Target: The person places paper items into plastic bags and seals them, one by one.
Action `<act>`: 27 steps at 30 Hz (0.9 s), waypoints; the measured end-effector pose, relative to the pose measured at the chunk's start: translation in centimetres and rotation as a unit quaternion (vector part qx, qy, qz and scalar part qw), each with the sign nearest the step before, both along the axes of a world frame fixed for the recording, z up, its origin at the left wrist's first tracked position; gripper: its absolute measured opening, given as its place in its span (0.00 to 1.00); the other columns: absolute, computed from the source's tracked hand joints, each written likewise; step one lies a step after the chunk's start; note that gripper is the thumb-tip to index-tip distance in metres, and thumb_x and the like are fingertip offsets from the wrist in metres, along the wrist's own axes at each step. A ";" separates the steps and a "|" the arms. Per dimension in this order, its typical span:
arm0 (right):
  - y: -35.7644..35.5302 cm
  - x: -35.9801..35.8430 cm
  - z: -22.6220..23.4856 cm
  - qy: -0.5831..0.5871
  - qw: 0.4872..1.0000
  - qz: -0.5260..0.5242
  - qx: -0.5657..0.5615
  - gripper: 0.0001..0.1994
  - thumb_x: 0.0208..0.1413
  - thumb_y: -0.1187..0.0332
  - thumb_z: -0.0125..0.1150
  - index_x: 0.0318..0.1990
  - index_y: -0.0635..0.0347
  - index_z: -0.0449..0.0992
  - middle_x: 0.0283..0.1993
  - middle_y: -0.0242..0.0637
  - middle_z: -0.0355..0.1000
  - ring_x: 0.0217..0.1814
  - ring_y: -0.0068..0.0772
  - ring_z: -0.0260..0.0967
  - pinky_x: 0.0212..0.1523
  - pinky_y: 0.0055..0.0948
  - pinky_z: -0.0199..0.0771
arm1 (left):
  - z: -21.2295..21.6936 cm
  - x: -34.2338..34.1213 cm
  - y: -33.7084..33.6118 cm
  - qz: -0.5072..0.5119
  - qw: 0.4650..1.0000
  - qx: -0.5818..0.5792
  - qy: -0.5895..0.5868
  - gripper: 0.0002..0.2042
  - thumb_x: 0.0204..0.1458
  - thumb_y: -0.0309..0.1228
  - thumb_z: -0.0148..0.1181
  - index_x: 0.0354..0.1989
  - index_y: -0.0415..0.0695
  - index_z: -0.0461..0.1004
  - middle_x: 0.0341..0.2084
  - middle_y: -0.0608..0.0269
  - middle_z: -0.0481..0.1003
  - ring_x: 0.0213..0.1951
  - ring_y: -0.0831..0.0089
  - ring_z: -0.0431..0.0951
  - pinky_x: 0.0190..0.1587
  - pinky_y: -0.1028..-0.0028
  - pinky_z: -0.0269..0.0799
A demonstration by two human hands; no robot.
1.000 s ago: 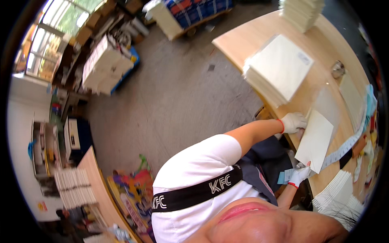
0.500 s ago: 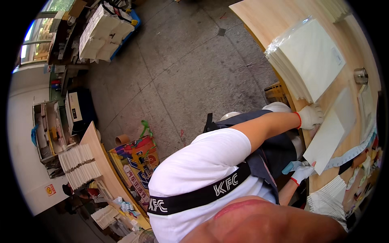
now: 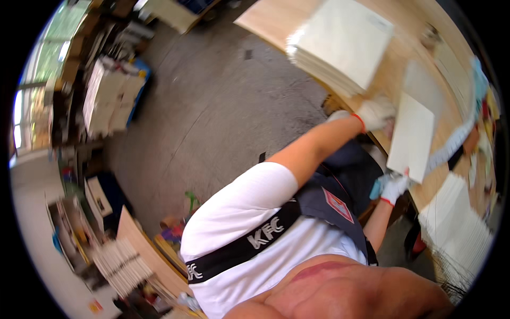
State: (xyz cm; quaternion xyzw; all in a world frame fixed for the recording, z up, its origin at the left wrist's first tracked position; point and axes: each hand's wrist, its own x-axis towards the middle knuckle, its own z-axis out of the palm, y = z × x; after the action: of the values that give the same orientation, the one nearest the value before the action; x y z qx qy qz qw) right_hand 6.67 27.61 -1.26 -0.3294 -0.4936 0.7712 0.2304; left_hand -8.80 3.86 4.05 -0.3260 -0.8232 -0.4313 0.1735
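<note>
Wood bench (image 3: pixel 271 24) w/ paper stacks (image 3: pixel 340 45), concrete floor (image 3: pixel 212 117), both gloved hands' fingers clamped on sheet (image 3: pixel 410 135).

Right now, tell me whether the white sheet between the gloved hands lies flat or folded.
Flat: the white sheet lies spread on the wooden table.

Brightness: daylit, evenly bright.
Source: tall glazed window (image 3: pixel 40 95), overexposed.
Blur: motion smear on the thick stack of cream paper sheets (image 3: pixel 340 45), far right of the window.
Distortion: fisheye; edges bend near the black rim.
Shadows: soft on the grey concrete floor (image 3: pixel 212 106).
</note>
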 end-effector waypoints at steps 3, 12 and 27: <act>-0.6 0.0 2.0 0.019 0.993 0.012 -0.120 0.22 0.50 0.68 0.61 0.53 0.58 0.66 0.48 0.36 0.69 0.48 0.35 0.68 0.47 0.35 0.72 | 0.0 -1.1 -0.1 -0.051 0.996 -0.069 0.001 0.10 0.34 0.27 0.55 0.29 0.46 0.73 0.29 0.57 0.72 0.38 0.57 0.70 0.45 0.63 0.64; 3.0 7.5 10.3 0.070 0.971 0.183 -0.140 0.25 0.54 0.67 0.53 0.58 0.66 0.58 0.54 0.42 0.67 0.53 0.36 0.68 0.51 0.33 0.71 | -0.2 -1.2 0.2 -0.036 0.997 -0.065 -0.038 0.12 0.39 0.23 0.50 0.36 0.44 0.70 0.38 0.58 0.72 0.43 0.57 0.69 0.46 0.65 0.65; -2.2 7.7 6.8 0.039 0.970 0.054 -0.234 0.20 0.52 0.69 0.55 0.52 0.62 0.63 0.44 0.36 0.70 0.35 0.25 0.71 0.29 0.21 0.72 | 3.1 -1.3 -1.7 -0.003 0.982 -0.183 -0.052 0.13 0.37 0.20 0.51 0.34 0.47 0.74 0.38 0.59 0.73 0.41 0.60 0.71 0.44 0.67 0.68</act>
State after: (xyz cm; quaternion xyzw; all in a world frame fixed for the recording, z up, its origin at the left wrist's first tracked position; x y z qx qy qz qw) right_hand 14.33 25.39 5.57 -0.3167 -0.3068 0.8889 0.1244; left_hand -10.05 2.16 7.18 -0.3315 -0.8953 -0.2900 0.0664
